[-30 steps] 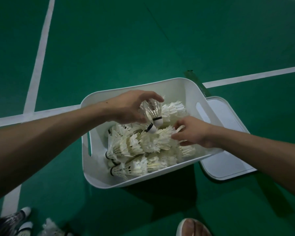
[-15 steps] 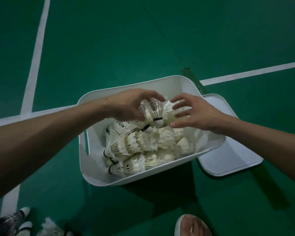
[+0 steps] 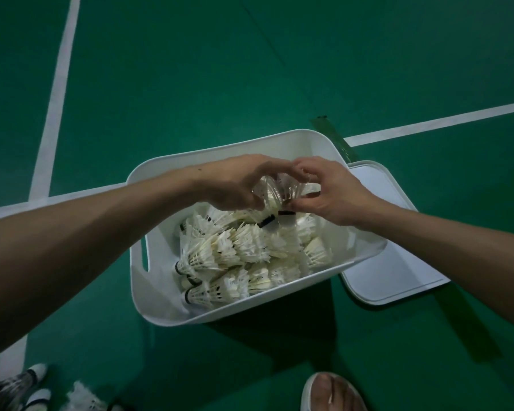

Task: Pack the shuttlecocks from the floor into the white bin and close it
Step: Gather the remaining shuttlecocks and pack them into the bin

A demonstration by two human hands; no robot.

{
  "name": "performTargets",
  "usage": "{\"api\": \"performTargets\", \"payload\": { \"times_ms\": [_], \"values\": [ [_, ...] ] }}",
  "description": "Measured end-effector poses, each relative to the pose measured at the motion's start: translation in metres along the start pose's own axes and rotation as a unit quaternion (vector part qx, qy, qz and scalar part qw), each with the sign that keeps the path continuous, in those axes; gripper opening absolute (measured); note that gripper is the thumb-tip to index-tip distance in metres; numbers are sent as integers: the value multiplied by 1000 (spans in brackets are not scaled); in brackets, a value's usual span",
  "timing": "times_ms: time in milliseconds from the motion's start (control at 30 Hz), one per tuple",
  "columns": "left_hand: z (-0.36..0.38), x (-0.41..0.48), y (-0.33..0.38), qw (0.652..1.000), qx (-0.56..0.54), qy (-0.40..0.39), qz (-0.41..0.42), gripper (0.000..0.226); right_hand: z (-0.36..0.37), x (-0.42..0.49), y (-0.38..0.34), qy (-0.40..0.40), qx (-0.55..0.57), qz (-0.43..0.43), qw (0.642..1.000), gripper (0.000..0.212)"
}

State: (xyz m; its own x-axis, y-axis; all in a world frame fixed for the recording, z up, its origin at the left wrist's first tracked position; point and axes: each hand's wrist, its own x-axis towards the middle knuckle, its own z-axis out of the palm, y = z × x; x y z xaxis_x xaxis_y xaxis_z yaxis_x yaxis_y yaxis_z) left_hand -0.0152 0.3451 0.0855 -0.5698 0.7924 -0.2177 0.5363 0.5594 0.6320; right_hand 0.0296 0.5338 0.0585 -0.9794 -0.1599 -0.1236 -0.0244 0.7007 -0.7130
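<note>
A white bin [image 3: 158, 295] stands on the green floor, holding several white feather shuttlecocks [image 3: 238, 253] stacked in rows. Above its far half my left hand [image 3: 235, 185] and my right hand [image 3: 327, 194] meet, both closed around a shuttlecock [image 3: 275, 192] held upright with its cork down. The fingers hide most of its feathers. The bin's white lid [image 3: 395, 262] lies flat on the floor at the bin's right side, partly under the bin's edge.
Loose shuttlecocks [image 3: 27, 390] lie on the floor at the bottom left corner. A foot in a white sandal [image 3: 330, 393] shows at the bottom edge. White court lines [image 3: 57, 93] cross the floor behind and left of the bin.
My right hand rose from the shuttlecock pile and moved left to join my left hand on the held shuttlecock. The left hand stayed above the bin.
</note>
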Motion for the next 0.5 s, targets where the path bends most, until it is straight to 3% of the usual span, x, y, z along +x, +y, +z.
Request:
{"api": "performTargets", "payload": {
  "times_ms": [67, 167, 233, 367, 500],
  "values": [
    [0, -1, 2, 1000, 1, -3, 1, 79, -4, -2, 0, 10, 27, 23, 999, 47],
    [-4, -6, 3, 999, -35, -19, -14, 96, -10, -4, 7, 59, -24, 52, 997, 56],
    [-12, -9, 0, 997, -37, -51, -46, 102, -11, -7, 11, 51, -57, 53, 996, 57],
    [-20, -6, -3, 971, 56, -189, -136, 106, -1, -15, 14, -5, -187, 13, 982, 66],
    [2, 8, 14, 929, 148, -309, -140, 107, 3, -13, 16, -12, -233, 10, 972, 53]
  ]
}}
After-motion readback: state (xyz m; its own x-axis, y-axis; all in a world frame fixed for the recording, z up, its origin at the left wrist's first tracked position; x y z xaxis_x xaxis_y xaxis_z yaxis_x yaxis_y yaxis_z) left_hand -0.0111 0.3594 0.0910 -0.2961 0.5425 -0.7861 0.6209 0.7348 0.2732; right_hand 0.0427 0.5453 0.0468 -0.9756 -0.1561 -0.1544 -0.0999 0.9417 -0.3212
